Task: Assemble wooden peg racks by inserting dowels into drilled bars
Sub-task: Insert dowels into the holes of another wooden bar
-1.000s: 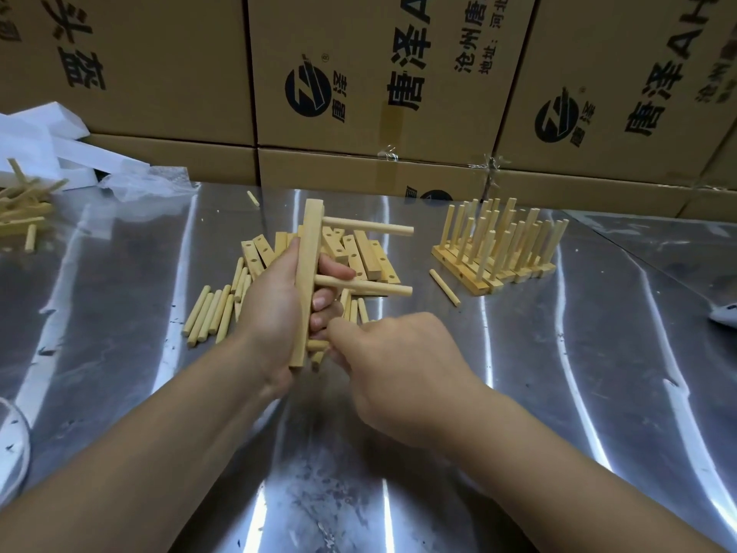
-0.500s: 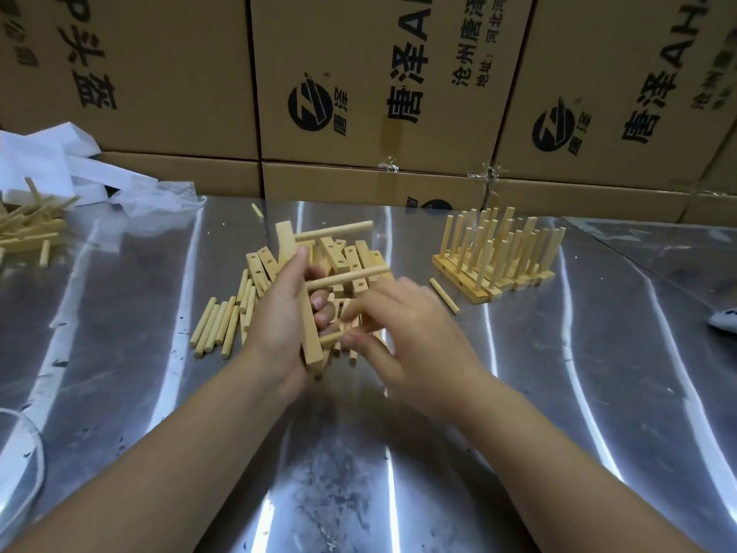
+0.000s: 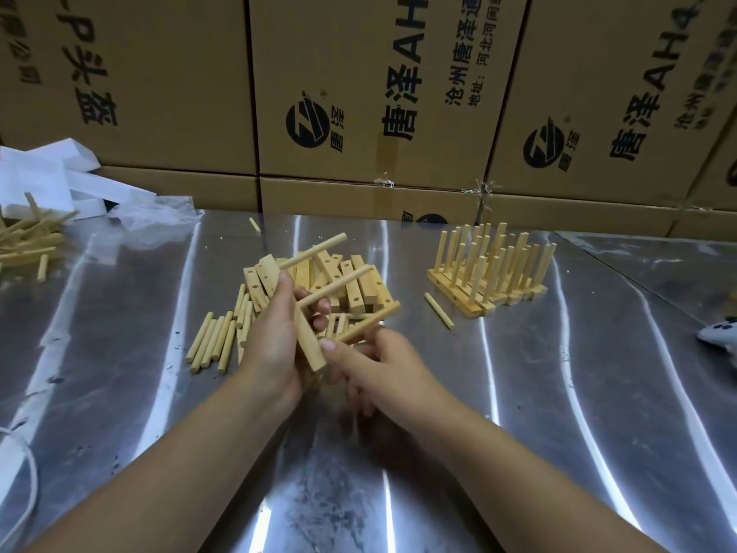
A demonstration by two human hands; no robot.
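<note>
Above the shiny steel table, my left hand grips the pale square wooden bar, with the fingers curled round its middle. The bar stood upright one second ago; now it leans, its lower end towards me. Three round wooden dowels stick out of it to the upper right. My right hand has drawn back along the lowest dowel. Thumb and fingers pinch it close to the bar, and most of its length now shows. Behind are the heap of drilled bars, the loose dowels and, at right, the finished peg racks.
</note>
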